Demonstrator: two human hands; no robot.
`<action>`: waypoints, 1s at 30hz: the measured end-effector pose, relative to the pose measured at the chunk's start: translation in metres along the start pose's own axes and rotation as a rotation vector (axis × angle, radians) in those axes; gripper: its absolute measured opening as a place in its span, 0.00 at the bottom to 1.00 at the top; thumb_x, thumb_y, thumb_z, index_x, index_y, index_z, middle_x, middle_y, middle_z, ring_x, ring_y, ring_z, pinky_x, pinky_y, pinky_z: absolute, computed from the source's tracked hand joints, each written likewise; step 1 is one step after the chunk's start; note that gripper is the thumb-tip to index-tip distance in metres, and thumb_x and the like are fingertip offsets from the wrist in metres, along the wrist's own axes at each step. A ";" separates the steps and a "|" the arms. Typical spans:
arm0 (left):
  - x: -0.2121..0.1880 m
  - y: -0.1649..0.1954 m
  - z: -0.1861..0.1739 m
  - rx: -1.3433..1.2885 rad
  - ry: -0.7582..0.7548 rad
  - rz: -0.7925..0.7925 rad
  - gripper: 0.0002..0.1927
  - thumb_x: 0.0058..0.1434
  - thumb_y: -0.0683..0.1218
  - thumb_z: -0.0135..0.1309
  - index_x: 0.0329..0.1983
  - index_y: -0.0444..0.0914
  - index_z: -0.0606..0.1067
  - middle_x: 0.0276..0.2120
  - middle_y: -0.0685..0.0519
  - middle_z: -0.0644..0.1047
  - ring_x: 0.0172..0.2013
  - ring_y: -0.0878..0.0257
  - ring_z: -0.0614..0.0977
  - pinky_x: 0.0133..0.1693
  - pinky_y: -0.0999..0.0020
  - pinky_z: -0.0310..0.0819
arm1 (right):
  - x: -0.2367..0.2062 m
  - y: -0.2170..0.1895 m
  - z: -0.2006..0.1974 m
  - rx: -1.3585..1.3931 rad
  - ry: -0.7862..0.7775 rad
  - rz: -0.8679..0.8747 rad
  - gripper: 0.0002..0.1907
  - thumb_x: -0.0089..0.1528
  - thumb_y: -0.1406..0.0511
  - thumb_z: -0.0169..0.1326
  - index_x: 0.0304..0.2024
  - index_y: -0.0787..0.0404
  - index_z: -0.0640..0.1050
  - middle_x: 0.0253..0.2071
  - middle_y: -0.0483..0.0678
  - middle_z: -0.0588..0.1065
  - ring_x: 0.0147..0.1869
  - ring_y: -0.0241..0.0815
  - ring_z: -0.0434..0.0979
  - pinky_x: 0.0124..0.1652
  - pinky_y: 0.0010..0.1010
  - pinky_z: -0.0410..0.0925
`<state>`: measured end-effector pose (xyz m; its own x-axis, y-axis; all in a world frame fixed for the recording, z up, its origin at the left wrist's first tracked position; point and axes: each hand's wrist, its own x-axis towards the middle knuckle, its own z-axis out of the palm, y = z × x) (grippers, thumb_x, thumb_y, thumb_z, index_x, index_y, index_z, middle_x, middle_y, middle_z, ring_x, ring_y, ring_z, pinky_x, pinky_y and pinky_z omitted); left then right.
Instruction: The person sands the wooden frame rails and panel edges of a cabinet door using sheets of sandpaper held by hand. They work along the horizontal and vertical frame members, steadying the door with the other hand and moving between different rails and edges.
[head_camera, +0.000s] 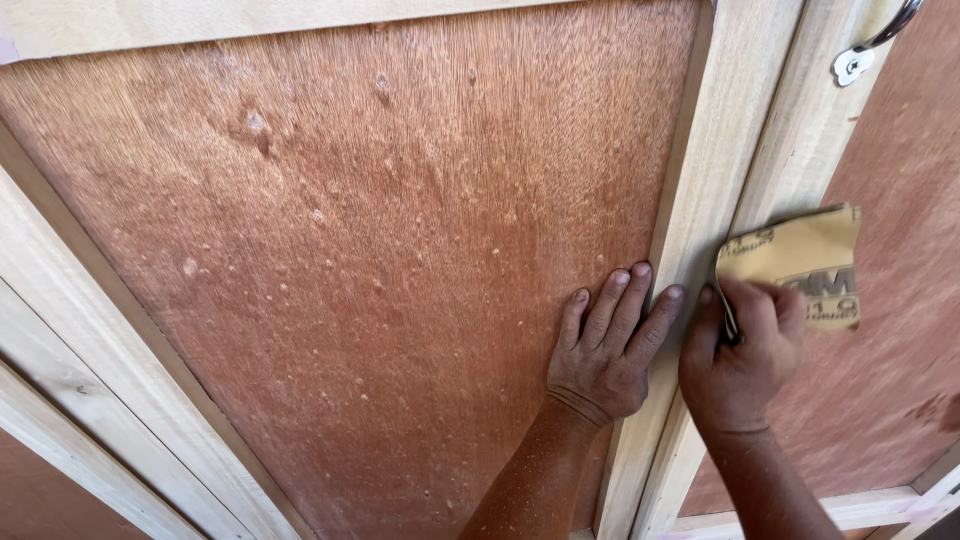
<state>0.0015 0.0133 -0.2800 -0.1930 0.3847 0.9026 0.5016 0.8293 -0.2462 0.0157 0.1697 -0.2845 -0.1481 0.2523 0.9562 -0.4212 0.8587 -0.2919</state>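
We work on a wooden door assembly seen from close above. Our left hand (602, 352) lies flat on the reddish-brown plywood panel (350, 260), palm down, fingers extended and held close together, the fingertips (640, 272) reaching the inner edge of the pale wooden stile (710, 190). The left hand holds nothing; it only presses on the panel surface.

Our right hand (742, 360) is closed on a folded sheet of tan sandpaper (805, 262). The fingers curl over the lower left part of the sheet and pinch it against the palm; the thumb is hidden, so we cannot tell how it sits. The free part of the sheet stands out above and to the right of the knuckles. Dark print shows on the paper backing. The sandpaper lies against the right side of the stile, at the seam where a second pale frame member (800, 150) runs alongside it. The two hands are just beside each other, with the stile between them.

The panel surface shows fine vertical grain and many small raised specks. A second reddish panel (900, 380) lies to the right of the frame members. A metal pull handle (880, 40) is fixed at the upper right. Further pale frame rails (90, 400) run diagonally at the lower left.
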 end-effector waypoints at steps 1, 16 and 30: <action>0.000 0.000 0.000 -0.031 0.005 -0.004 0.31 0.72 0.45 0.37 0.80 0.47 0.59 0.79 0.48 0.58 0.79 0.56 0.52 0.76 0.49 0.36 | -0.012 -0.001 -0.001 -0.058 0.012 -0.006 0.09 0.66 0.73 0.60 0.48 0.62 0.77 0.48 0.57 0.72 0.53 0.59 0.73 0.48 0.45 0.67; 0.001 0.008 -0.009 -0.144 0.083 -0.127 0.25 0.77 0.43 0.33 0.76 0.44 0.64 0.76 0.53 0.65 0.78 0.62 0.55 0.77 0.53 0.33 | -0.061 0.011 -0.009 0.077 -0.038 0.076 0.08 0.70 0.73 0.61 0.50 0.62 0.78 0.48 0.54 0.72 0.49 0.51 0.72 0.49 0.37 0.69; -0.010 0.015 -0.007 -0.047 0.127 -0.143 0.25 0.78 0.44 0.29 0.77 0.45 0.61 0.76 0.52 0.63 0.78 0.60 0.54 0.76 0.49 0.26 | -0.113 -0.007 -0.027 0.075 -0.137 0.157 0.11 0.64 0.74 0.61 0.48 0.60 0.80 0.43 0.53 0.72 0.48 0.50 0.73 0.46 0.36 0.69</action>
<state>0.0165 0.0190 -0.2900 -0.1589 0.2077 0.9652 0.5161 0.8509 -0.0981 0.0594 0.1477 -0.3899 -0.3348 0.3129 0.8888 -0.4481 0.7769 -0.4423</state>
